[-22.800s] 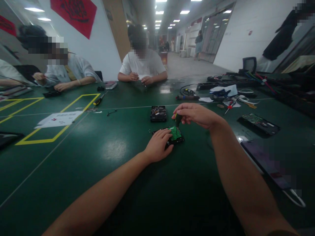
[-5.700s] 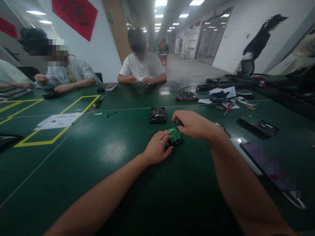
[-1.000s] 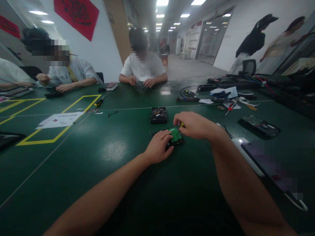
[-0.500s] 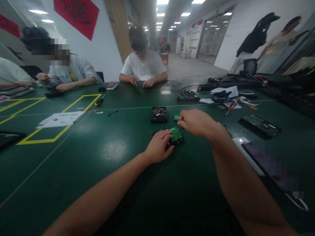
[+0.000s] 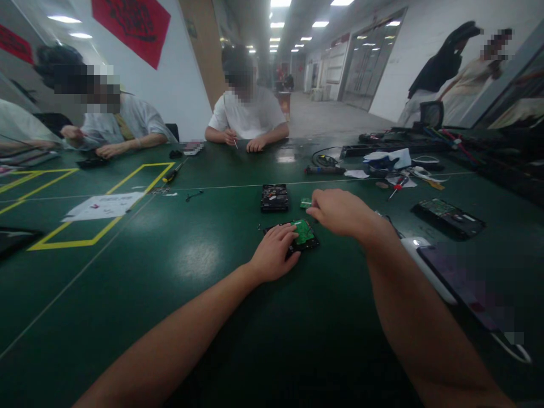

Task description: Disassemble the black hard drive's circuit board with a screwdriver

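Note:
A hard drive [image 5: 304, 233] lies on the green table with its green circuit board facing up. My left hand [image 5: 275, 252] rests over its left part, fingers across the top and thumb at the near edge, gripping it against the table. Above the drive's far right corner, my right hand [image 5: 335, 211] is closed around a screwdriver that it mostly hides. Just left of those fingers lies a small green circuit board [image 5: 305, 203]. A second hard drive [image 5: 274, 198], dark and with a worn face, sits farther back. Tiny screws [image 5: 260, 226] are beside my left fingertips.
On the right are another hard drive [image 5: 448, 218], a phone [image 5: 459, 283], a white device [image 5: 419, 245] and a red screwdriver [image 5: 398, 186]. A yellow-black screwdriver [image 5: 170, 175] and a paper sheet [image 5: 104, 206] lie left. Co-workers sit across the table; two people stand at back right.
My right hand has turned very slightly over the drive, and less of the yellow at its fingers shows. My left hand and the hard drive stay in place.

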`<state>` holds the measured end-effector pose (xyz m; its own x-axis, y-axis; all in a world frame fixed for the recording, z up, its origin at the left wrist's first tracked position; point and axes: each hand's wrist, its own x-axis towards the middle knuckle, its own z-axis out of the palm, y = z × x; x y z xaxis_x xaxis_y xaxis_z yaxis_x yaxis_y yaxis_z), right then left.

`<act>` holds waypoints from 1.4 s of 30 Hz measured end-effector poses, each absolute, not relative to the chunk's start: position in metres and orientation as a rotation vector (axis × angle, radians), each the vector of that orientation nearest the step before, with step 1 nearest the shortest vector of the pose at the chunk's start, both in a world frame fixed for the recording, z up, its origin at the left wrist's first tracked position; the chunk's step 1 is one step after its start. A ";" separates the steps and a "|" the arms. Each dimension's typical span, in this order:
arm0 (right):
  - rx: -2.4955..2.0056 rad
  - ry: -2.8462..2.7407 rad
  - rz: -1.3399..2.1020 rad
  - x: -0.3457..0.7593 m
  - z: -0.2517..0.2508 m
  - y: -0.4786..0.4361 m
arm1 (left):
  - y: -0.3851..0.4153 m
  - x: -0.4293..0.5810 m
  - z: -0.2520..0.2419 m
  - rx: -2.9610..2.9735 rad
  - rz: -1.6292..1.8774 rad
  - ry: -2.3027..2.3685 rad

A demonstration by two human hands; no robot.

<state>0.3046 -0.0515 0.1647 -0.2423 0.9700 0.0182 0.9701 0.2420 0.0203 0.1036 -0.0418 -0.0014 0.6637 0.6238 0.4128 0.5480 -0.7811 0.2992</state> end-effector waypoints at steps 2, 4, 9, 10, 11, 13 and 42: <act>-1.782 -2.550 0.012 0.306 0.165 -0.051 | -0.042 0.103 -0.001 2.728 0.765 0.964; -1.620 -2.613 0.049 0.305 0.164 -0.051 | -0.042 0.103 -0.001 2.727 0.769 0.961; -1.649 -2.602 0.065 0.302 0.164 -0.052 | -0.040 0.103 -0.003 2.724 0.767 0.971; -1.705 -2.575 0.054 0.302 0.164 -0.053 | -0.040 0.103 -0.003 2.723 0.764 0.969; -1.778 -2.545 0.041 0.303 0.164 -0.053 | -0.040 0.103 -0.003 2.723 0.763 0.966; -1.923 -2.486 0.008 0.303 0.165 -0.054 | -0.041 0.103 -0.001 2.722 0.760 0.958; -1.753 -2.582 0.019 0.300 0.166 -0.055 | -0.042 0.103 0.001 2.728 0.767 0.956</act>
